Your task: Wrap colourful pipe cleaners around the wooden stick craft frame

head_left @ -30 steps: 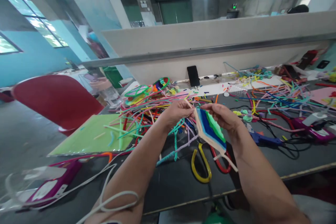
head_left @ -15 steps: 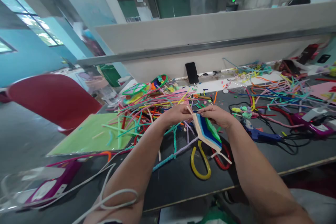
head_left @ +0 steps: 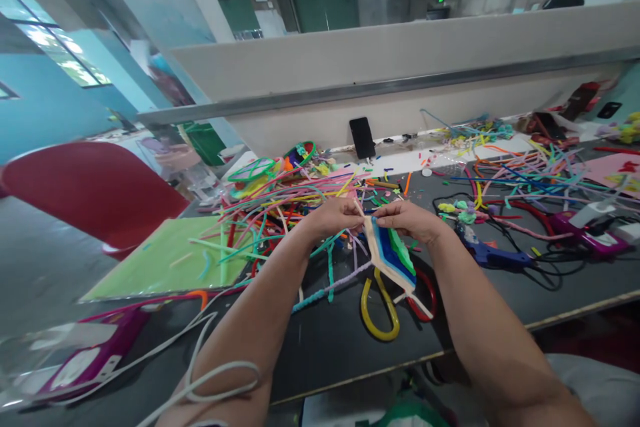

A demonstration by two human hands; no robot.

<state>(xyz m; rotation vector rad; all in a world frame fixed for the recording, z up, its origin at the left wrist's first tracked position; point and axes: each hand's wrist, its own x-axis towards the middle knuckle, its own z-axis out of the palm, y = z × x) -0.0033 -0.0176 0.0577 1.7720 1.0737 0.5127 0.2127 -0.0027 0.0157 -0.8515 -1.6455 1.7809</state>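
Your left hand (head_left: 339, 216) and right hand (head_left: 411, 220), fingertips pinched on layered cream-blue-green fuzzy panel (head_left: 391, 252)—any uneven tug risked splaying layers

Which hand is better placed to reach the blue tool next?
Probably the right hand. The blue tool lies over on that side; the left hand is farther away. Both hands are at the striped piece, so the left might have to steady it alone.
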